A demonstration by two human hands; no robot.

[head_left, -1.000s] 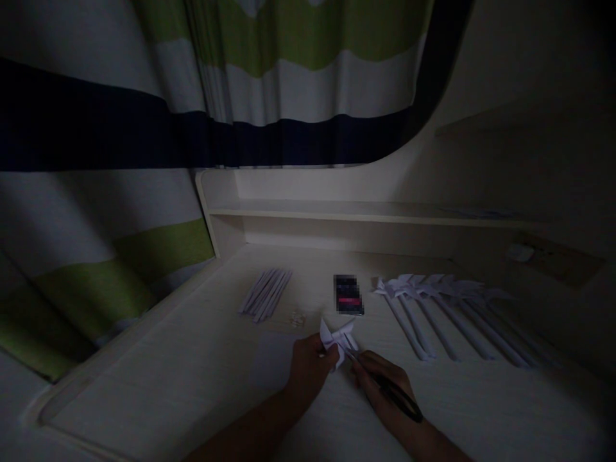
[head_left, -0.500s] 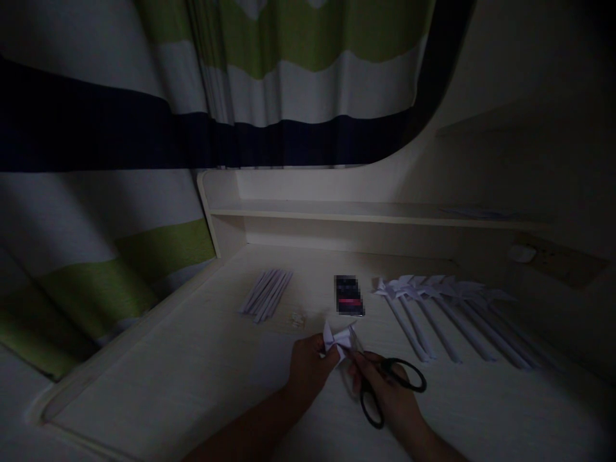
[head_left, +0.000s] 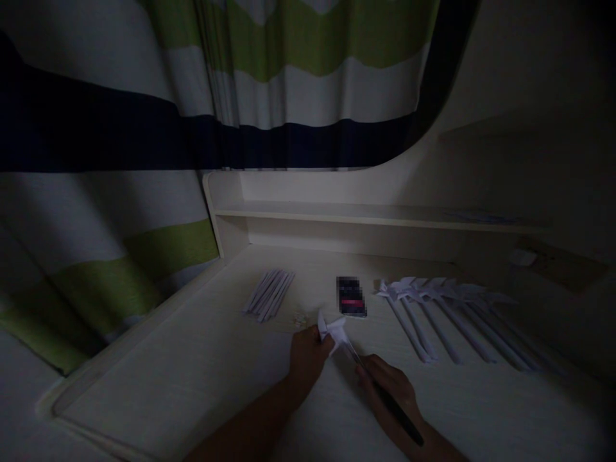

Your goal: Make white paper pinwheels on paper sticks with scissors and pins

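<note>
A white folded paper pinwheel (head_left: 335, 330) is pinched in my left hand (head_left: 308, 359), its blades standing up past the fingers. My right hand (head_left: 392, 388) grips a pair of scissors (head_left: 395, 407) with black handles, now turned edge-on. The metal blades point up and left, and their tip meets the lower right side of the pinwheel. Whether the tip pierces the paper I cannot tell. Both hands are over the pale desk, in front of a blurred dark phone (head_left: 351, 297).
Several rolled paper sticks (head_left: 269, 294) lie in a pile at left, beside some tiny items (head_left: 299, 319). Several finished paper pinwheels on sticks (head_left: 443, 308) lie in a row at right. A shelf (head_left: 366, 213) runs along the back, below a striped curtain (head_left: 312, 96).
My right hand has turned the scissors so their handle loops show edge-on instead of spread. The pinwheel has shifted slightly left and turned in my left hand.
</note>
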